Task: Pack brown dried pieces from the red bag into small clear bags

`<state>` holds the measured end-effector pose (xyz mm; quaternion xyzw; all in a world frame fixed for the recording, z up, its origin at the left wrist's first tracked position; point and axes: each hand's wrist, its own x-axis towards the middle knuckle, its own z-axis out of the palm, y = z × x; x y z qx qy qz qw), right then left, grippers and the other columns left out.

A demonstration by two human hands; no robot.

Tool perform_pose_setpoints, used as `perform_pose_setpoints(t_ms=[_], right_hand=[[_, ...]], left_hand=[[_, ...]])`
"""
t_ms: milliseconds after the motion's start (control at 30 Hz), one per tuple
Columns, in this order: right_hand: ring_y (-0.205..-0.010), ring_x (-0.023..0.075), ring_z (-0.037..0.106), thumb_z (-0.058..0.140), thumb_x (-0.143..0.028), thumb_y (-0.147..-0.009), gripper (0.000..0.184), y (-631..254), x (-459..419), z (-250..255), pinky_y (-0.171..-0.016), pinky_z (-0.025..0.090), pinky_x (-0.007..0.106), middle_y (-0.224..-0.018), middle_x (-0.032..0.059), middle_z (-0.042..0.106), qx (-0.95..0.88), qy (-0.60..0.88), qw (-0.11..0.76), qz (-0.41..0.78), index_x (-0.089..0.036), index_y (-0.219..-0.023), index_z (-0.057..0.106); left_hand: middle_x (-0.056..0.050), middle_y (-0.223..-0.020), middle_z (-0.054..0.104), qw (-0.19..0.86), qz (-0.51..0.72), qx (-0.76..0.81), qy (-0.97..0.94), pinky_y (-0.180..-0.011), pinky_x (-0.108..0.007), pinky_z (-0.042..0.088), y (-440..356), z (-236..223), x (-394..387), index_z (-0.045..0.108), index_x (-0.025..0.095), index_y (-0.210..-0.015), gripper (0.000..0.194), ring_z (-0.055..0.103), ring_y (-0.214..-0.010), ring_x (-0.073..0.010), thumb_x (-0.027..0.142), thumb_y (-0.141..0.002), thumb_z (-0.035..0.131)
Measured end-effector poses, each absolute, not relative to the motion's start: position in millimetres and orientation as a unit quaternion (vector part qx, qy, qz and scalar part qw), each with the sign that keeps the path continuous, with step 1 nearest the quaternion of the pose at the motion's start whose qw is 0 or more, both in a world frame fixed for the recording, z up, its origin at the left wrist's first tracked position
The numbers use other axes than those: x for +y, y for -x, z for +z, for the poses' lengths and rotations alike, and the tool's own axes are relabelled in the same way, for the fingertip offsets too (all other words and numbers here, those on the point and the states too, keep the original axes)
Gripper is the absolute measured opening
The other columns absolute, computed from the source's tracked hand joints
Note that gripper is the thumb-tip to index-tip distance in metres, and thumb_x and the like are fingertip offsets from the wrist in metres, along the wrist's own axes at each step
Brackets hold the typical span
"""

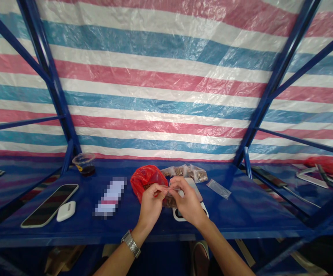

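Pink, white and blue stripes of a plastic tarpaulin (166, 73) fill the whole backdrop behind a dark blue metal frame (49, 76), and a blue shelf (235, 218) runs across below it. Over on the left of that shelf we have a smartphone (50, 205) with a white earbud case (66, 211) just beside it, then a pixel-blurred pale packet (110, 197), and further back a clear plastic cup (83, 164) holding dark liquid. Centre stage, a red plastic bag (146, 183) slumps right by the left hand (151, 203), while clear packets of brown bits (185, 172) lie just behind the right hand (187, 201), with a clear sachet (218, 188) off to the right. Under both hands sits a white flat device (195, 186). And here's the grip: the hands are pressed close, fingertips (159, 188) pinching a small clear bag of brown bits (169, 200) right above that device, a metal wristwatch (131, 243) on the left wrist.
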<state>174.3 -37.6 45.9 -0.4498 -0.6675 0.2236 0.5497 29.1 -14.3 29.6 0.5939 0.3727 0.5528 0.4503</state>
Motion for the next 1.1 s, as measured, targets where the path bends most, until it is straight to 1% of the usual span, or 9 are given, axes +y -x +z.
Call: perform_pose_setpoints(t_ms=[67, 233, 367, 467, 567, 700, 800, 933, 1100], right_hand=[[-0.08, 0.0199, 0.07, 0.06, -0.024, -0.088, 0.02, -180.1, -33.4, 49.7, -0.078, 0.055, 0.033, -0.081, 0.0004, 0.071, -0.657, 0.453, 0.563, 0.215, -0.025, -0.109, 0.059], [-0.078, 0.0226, 0.073, 0.066, -0.037, -0.083, 0.029, -223.6, 21.5, 65.5, -0.072, 0.058, 0.035, -0.087, 0.0059, 0.075, -0.534, 0.519, 0.654, 0.131, -0.022, -0.106, 0.057], [-0.064, 0.0208, 0.07, 0.061, -0.035, -0.08, 0.025, -257.7, 78.8, 66.9, -0.058, 0.055, 0.032, -0.078, 0.004, 0.073, -0.515, 0.595, 0.609, 0.1, -0.02, -0.1, 0.061], [-0.065, 0.021, 0.068, 0.067, -0.026, -0.072, 0.008, -274.1, 94.2, 62.0, -0.066, 0.055, 0.033, -0.066, 0.0013, 0.068, -0.545, 0.626, 0.553, 0.077, -0.022, -0.079, 0.065], [-0.083, 0.0241, 0.07, 0.065, -0.021, -0.074, 0.008, -279.1, 82.1, 63.0, -0.083, 0.053, 0.038, -0.085, 0.0072, 0.073, -0.561, 0.643, 0.519, 0.041, -0.021, -0.08, 0.07], [-0.091, 0.0222, 0.069, 0.055, -0.025, -0.09, 0.021, -247.3, 41.4, 74.8, -0.089, 0.051, 0.037, -0.104, 0.0067, 0.075, -0.697, 0.566, 0.439, 0.036, -0.023, -0.1, 0.073], [-0.098, 0.0201, 0.069, 0.051, -0.022, -0.096, 0.025, -203.2, 9.6, 79.1, -0.093, 0.05, 0.035, -0.102, 0.0026, 0.077, -0.852, 0.411, 0.306, 0.107, -0.028, -0.102, 0.074], [-0.083, 0.0202, 0.068, 0.056, -0.015, -0.092, 0.02, -170.6, -11.0, 73.3, -0.089, 0.047, 0.035, -0.084, 0.0029, 0.076, -0.918, 0.333, 0.208, 0.048, -0.024, -0.087, 0.073], [-0.077, 0.0197, 0.065, 0.053, -0.022, -0.097, 0.028, -185.9, -13.1, 77.2, -0.088, 0.042, 0.036, -0.078, 0.0035, 0.074, -0.925, 0.35, 0.149, -0.012, -0.024, -0.076, 0.071]], left_hand=[[-0.008, -0.089, 0.078, 0.452, 0.547, 0.377, -0.595, -0.085, -0.036, 0.056, -31.6, 30.7, -17.3, 0.072, 0.019, -0.08, 0.026, 0.072, -0.088, -0.0243, 0.044, -0.087, 0.068], [-0.01, -0.133, 0.068, 0.299, 0.572, 0.418, -0.639, -0.11, -0.046, 0.048, -28.6, 35.6, -26.7, 0.063, 0.025, -0.134, 0.04, 0.064, -0.122, -0.0262, 0.042, -0.098, 0.057], [-0.011, -0.13, 0.066, 0.102, 0.534, 0.464, -0.699, -0.111, -0.055, 0.045, -8.2, 33.1, -21.7, 0.065, 0.024, -0.129, 0.033, 0.058, -0.125, -0.0299, 0.033, -0.102, 0.05], [-0.012, -0.121, 0.068, 0.026, 0.454, 0.505, -0.733, -0.099, -0.056, 0.049, 8.9, 27.1, -12.0, 0.07, 0.022, -0.116, 0.027, 0.06, -0.115, -0.033, 0.03, -0.1, 0.05], [-0.01, -0.107, 0.072, 0.041, 0.356, 0.5, -0.788, -0.094, -0.052, 0.051, 17.5, 19.3, -5.5, 0.074, 0.022, -0.101, 0.027, 0.065, -0.105, -0.0308, 0.023, -0.1, 0.047], [-0.011, -0.107, 0.074, 0.117, 0.343, 0.489, -0.793, -0.097, -0.045, 0.052, 12.1, 15.3, -6.2, 0.073, 0.019, -0.103, 0.032, 0.069, -0.106, -0.0277, 0.02, -0.102, 0.04], [-0.012, -0.104, 0.076, 0.16, 0.369, 0.496, -0.77, -0.088, -0.038, 0.054, 6.3, 21.5, -7.7, 0.07, 0.019, -0.103, 0.034, 0.073, -0.099, -0.0248, 0.02, -0.103, 0.036], [-0.011, -0.094, 0.078, 0.102, 0.335, 0.549, -0.759, -0.073, -0.034, 0.053, 13.0, 27.3, -1.6, 0.07, 0.02, -0.09, 0.032, 0.075, -0.086, -0.0259, 0.018, -0.1, 0.04], [-0.02, -0.13, 0.071, 0.006, 0.271, 0.589, -0.762, -0.071, -0.031, 0.055, 27.0, 26.1, 8.4, 0.07, 0.016, -0.117, 0.037, 0.078, -0.085, -0.0242, 0.01, -0.092, 0.044]])
